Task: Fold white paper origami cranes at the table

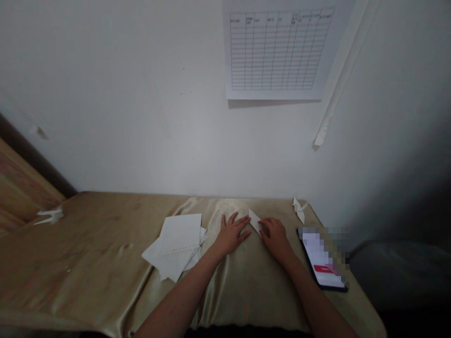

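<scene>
A small folded white paper [253, 218] lies on the gold satin cloth [105, 244] that covers the table, a little right of the frame's centre and just below the line where the table meets the wall. Both hands meet at it.

The left hand [230, 234] lies palm down on the cloth to the left of the paper, its fingers spread wide and flat, and the longest fingertips reach up to the paper's left edge. The right hand [275, 235] sits at the paper's lower right end, with its fingers bent and drawn close together over that end. The picture is dim, so it cannot be told whether they pinch the paper or only press it down. Both bare forearms run up from the bottom edge of the frame.

Left of the left hand, near the centre, a loose stack of white sheets [178, 246] lies fanned on the cloth. Right of the right hand, a phone [322, 263] with a lit screen lies near the table's right edge. Above it, at the table's far right corner, is a small folded paper figure [299, 209], and another white folded piece [51, 215] lies at the far left.

On the wall at the upper right hangs a printed grid chart [278, 49], with a white strip [338, 84] running down beside it.
</scene>
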Demonstrator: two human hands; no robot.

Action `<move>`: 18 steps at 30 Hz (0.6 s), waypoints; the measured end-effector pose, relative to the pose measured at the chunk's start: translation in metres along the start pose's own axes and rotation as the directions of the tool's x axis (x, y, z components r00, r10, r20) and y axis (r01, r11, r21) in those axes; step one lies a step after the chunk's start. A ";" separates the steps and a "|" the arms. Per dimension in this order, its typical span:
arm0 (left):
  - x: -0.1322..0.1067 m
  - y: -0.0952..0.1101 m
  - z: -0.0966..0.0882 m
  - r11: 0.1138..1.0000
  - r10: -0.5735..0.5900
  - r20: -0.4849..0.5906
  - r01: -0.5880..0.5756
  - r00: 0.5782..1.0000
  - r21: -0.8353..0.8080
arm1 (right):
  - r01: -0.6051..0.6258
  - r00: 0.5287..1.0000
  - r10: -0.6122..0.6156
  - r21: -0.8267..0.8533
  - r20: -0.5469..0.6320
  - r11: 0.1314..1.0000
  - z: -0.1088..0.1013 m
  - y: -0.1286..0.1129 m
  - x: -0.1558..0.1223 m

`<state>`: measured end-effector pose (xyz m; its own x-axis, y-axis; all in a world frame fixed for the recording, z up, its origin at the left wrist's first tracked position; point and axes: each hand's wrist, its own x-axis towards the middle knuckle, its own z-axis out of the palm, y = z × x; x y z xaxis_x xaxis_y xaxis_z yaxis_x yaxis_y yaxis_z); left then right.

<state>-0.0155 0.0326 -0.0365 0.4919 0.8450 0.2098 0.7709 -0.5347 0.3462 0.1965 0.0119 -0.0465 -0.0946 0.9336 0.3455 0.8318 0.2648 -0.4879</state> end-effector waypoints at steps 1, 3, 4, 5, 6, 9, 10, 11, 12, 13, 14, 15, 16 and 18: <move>0.000 0.000 0.000 1.000 0.006 -0.009 -0.006 1.000 -0.001 | 0.002 1.000 -0.002 -0.014 0.003 1.000 0.000 0.001 0.000; 0.000 0.000 0.001 1.000 0.015 -0.023 -0.015 1.000 0.003 | 0.024 1.000 -0.023 -0.034 0.018 0.999 0.002 0.004 0.001; 0.000 0.000 0.001 1.000 0.016 -0.029 -0.016 0.999 0.005 | 0.038 0.999 -0.037 -0.043 0.027 0.998 0.002 0.005 0.001; 0.001 0.000 0.001 1.000 0.015 -0.034 -0.014 0.999 0.006 | 0.049 0.998 -0.047 -0.052 0.036 0.997 0.003 0.006 0.001; 0.001 0.000 0.002 1.000 0.014 -0.037 -0.014 0.999 0.005 | 0.056 0.998 -0.054 -0.061 0.043 0.997 0.004 0.006 0.002; 0.001 0.000 0.002 1.000 0.026 -0.028 -0.026 0.999 -0.002 | 0.063 0.997 -0.059 -0.075 0.058 0.995 0.005 0.006 0.002; 0.001 0.000 0.001 0.999 0.031 -0.021 -0.032 0.999 -0.006 | 0.063 0.996 -0.059 -0.073 0.060 0.995 0.004 0.006 0.002; 0.000 0.000 0.001 0.999 0.036 -0.013 -0.036 0.999 -0.013 | 0.062 0.996 -0.058 -0.069 0.061 0.996 0.003 0.005 0.002; 0.000 0.001 0.000 0.999 0.036 -0.005 -0.036 0.999 -0.023 | 0.060 0.997 -0.056 -0.064 0.061 0.996 0.002 0.005 0.002; 0.000 0.001 -0.001 0.999 0.032 0.004 -0.032 0.999 -0.034 | 0.057 0.997 -0.054 -0.056 0.060 0.997 0.001 0.004 0.002; 0.000 0.002 -0.003 0.999 0.025 0.012 -0.025 1.000 -0.044 | 0.054 0.997 -0.051 -0.048 0.061 0.997 0.000 0.003 0.002; 0.000 0.002 -0.004 0.998 0.019 0.018 -0.018 1.000 -0.054 | 0.050 0.997 -0.048 -0.041 0.065 0.998 -0.002 0.002 0.001; 0.001 0.003 -0.005 0.998 0.015 0.021 -0.014 1.000 -0.061 | 0.047 0.996 -0.044 -0.035 0.071 0.998 -0.003 0.000 0.001; 0.001 0.003 -0.007 0.998 0.015 0.019 -0.013 1.000 -0.068 | 0.042 0.995 -0.040 -0.027 0.087 0.999 -0.004 -0.002 0.001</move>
<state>-0.0156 0.0321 -0.0292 0.5106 0.8367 0.1979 0.7348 -0.5442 0.4049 0.1968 0.0113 -0.0419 -0.1748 0.9398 0.2937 0.8415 0.2974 -0.4510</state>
